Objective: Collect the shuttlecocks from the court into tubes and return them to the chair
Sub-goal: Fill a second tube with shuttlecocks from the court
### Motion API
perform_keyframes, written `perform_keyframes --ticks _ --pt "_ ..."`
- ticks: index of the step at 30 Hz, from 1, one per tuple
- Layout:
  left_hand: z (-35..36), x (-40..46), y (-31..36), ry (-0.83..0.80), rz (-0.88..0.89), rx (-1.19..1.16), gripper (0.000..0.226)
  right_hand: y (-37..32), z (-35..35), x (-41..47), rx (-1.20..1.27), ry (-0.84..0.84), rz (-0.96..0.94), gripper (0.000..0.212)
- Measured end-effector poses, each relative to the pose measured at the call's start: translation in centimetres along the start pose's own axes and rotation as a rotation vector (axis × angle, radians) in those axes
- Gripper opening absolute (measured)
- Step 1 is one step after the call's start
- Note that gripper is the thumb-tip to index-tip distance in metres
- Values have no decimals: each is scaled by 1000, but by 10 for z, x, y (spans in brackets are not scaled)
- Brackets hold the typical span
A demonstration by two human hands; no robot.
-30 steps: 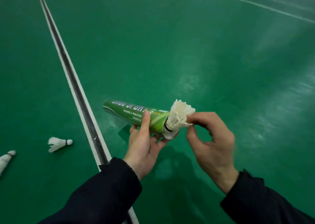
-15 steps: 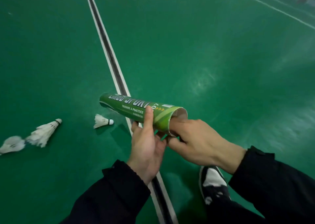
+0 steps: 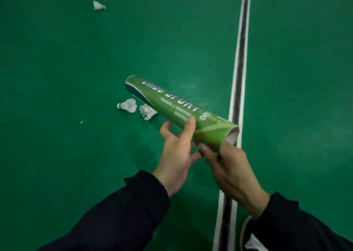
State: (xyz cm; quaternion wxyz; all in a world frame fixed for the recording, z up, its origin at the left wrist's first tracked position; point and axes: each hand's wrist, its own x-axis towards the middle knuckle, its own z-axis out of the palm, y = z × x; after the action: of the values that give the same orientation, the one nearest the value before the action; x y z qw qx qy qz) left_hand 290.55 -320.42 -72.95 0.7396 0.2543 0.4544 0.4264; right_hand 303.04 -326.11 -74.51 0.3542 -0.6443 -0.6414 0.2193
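My left hand (image 3: 176,151) grips a green shuttlecock tube (image 3: 172,105) from below, thumb across its top. The tube lies slanted, closed end far left and open mouth near right. My right hand (image 3: 231,172) is at that mouth, fingers reaching inside and hidden, thumb under the rim outside. Whatever is inside the tube cannot be seen. Two white shuttlecocks (image 3: 128,105) (image 3: 148,112) lie side by side on the green floor just beyond the tube. A third shuttlecock (image 3: 98,5) lies far off at upper left.
A white and dark court line (image 3: 238,59) runs from the top down past my right hand. My shoe (image 3: 252,241) shows at the bottom right. Green court floor (image 3: 57,78) spreads all around, with a few small white specks.
The shuttlecock my right hand pinched at the tube's mouth has gone inside. My view swung left, so the court line now lies to the right and the floor shuttlecocks sit closer.
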Motion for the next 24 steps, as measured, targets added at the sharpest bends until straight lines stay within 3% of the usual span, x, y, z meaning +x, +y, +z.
perform_keyframes --ticks 3,5,7,9,11,14,16,18,20,22,24 --pt "-57 23 34 353 170 108 87 11 -5 5 460 37 252 21" --pt "-118 36 59 606 261 74 99 22 -19 -1 673 -27 328 28" --pt "-172 44 70 614 217 -23 91 31 -27 -5 758 -201 398 55" --pt "-201 46 69 535 172 -143 64 42 -27 0 772 -408 489 72" --pt "-211 48 60 546 168 -125 44 52 -25 9 758 -580 600 68" --pt "-214 52 53 594 170 -87 36 66 -22 14 709 -828 685 65" --pt "-213 54 48 576 167 -94 34 74 -13 15 789 -711 752 63" --pt "-207 56 37 530 165 -133 35 83 0 17 820 -368 793 52" --pt "-195 59 22 501 142 -209 40 86 6 21 846 -179 772 35" --pt "-177 61 6 428 78 -328 46 84 8 21 890 -217 750 17" --pt "-153 61 -10 277 -21 -317 36 80 9 19 901 -295 752 17"
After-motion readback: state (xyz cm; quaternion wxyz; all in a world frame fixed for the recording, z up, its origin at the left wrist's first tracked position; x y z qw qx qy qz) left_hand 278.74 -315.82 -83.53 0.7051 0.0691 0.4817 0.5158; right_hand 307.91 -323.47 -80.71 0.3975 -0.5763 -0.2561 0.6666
